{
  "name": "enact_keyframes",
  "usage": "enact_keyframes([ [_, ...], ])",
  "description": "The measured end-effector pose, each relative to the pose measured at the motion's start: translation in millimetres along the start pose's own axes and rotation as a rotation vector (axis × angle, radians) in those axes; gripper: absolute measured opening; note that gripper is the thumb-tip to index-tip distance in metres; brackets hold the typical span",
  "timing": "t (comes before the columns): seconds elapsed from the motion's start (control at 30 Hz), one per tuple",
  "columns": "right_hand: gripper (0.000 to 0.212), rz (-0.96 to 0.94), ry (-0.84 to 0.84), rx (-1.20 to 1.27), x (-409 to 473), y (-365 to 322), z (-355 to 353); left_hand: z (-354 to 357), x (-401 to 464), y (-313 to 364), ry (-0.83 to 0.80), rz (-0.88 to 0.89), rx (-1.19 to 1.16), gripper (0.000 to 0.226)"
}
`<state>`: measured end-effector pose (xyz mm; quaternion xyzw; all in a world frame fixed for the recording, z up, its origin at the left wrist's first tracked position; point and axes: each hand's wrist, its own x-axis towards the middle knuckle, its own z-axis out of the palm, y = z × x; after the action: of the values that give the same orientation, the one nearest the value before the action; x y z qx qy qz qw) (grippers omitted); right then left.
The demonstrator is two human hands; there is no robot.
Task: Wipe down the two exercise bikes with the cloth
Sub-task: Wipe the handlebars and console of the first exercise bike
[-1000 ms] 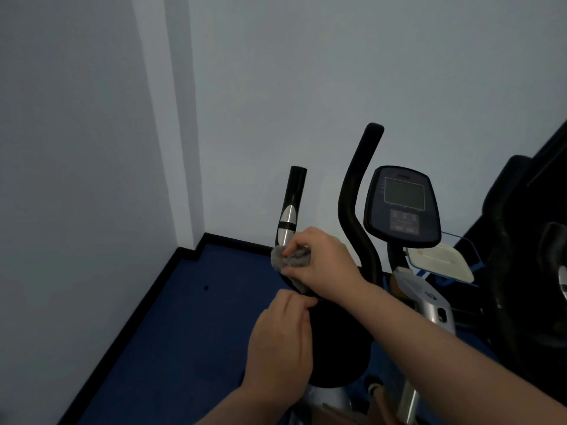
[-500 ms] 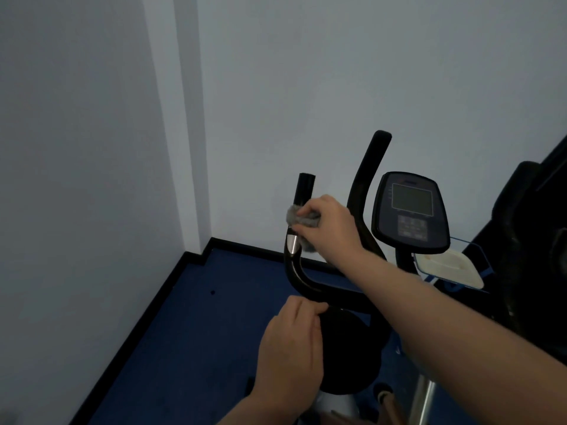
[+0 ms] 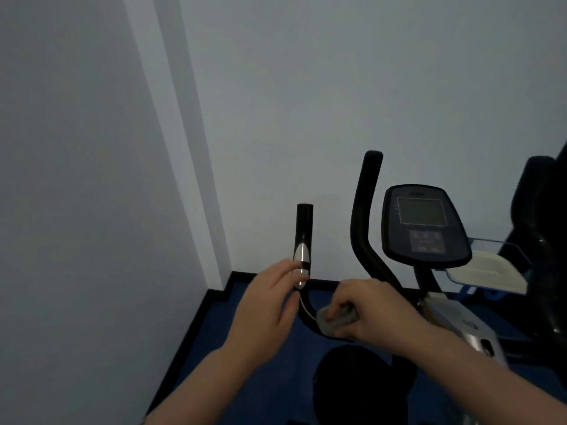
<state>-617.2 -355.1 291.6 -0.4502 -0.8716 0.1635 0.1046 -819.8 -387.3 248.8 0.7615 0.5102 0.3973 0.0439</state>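
Beside console, pale tray; wall corner left

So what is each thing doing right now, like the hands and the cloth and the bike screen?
left hand: open, fingers by the silver band of the left handlebar
right hand: gripping the cloth
cloth: bunched, pressed on the handlebar's lower bend
right handlebar: untouched
bike screen: blank, looks off
white tray: behind the screen, contents unclear

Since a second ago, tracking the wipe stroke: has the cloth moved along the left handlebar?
Yes. The cloth, gripped by the right hand, has gone down from beside the silver sensor to the handlebar's lower bend.
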Motion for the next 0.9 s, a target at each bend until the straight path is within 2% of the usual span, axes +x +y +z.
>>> enact_keyframes([
  [0.1,0.019,0.024,0.084,0.148,10.2,-15.9,9.1,6.3,14.1,-19.9,-0.206,0.090,0.113,0.035],
  [0.17,0.020,0.045,0.072,0.168,5.4,-15.3,9.4,8.8,14.7,-30.0,-0.239,0.141,0.147,0.034],
  [0.27,0.020,0.083,0.064,0.108,-12.5,-7.1,8.6,12.8,16.0,-43.9,-0.230,0.215,0.140,0.034],
  [0.4,0.017,0.188,0.176,0.070,-8.0,-18.9,15.8,21.4,17.7,-52.2,-0.191,0.223,0.012,0.034],
  [0.5,0.017,0.217,0.234,0.166,8.6,-38.1,24.7,19.6,21.3,-62.4,-0.233,0.272,-0.041,0.035],
  [0.67,0.021,0.297,0.123,0.106,-4.4,-29.3,11.3,7.3,49.0,-86.4,-0.272,0.449,-0.075,0.035],
  [0.77,0.024,0.414,0.182,0.081,-8.8,-33.4,13.5,3.8,74.5,-92.2,-0.202,0.498,-0.206,0.032],
  [0.9,0.023,0.448,0.316,0.140,21.9,-58.1,29.9,9.4,112.4,-90.8,-0.075,0.508,-0.286,0.035],
])
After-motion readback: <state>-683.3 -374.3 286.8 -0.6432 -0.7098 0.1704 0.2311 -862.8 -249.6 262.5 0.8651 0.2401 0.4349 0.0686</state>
